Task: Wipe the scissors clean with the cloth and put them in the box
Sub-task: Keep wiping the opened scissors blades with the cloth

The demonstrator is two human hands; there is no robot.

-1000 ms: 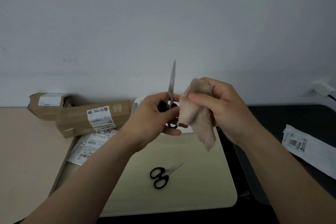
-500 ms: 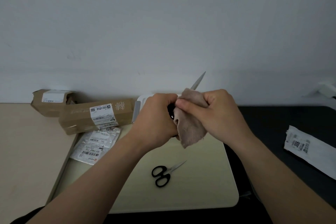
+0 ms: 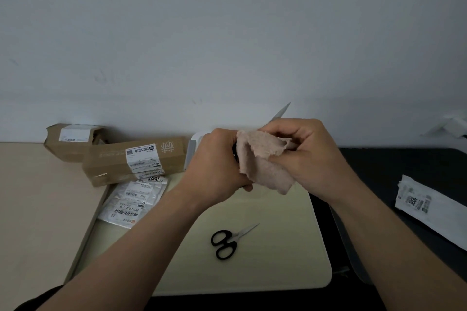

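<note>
1. Left hand (image 3: 219, 164) grips the black handles of the scissors (image 3: 281, 115), blade tip angled up and far-right; right hand (image 3: 310, 156) pinches the beige cloth (image 3: 262, 166) around the blades, apparently mid-wipe.
2. Smaller scissors (image 3: 228, 241) lie untouched on the near worktop (image 3: 38, 209).
3. Likely the box (image 3: 193, 146), white, peeks out behind the left hand; boxing appears not yet done.

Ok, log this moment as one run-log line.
step: wipe | left hand: grips held scissors | right hand: pinches cloth on blade | spare scissors: lying on mat
</note>
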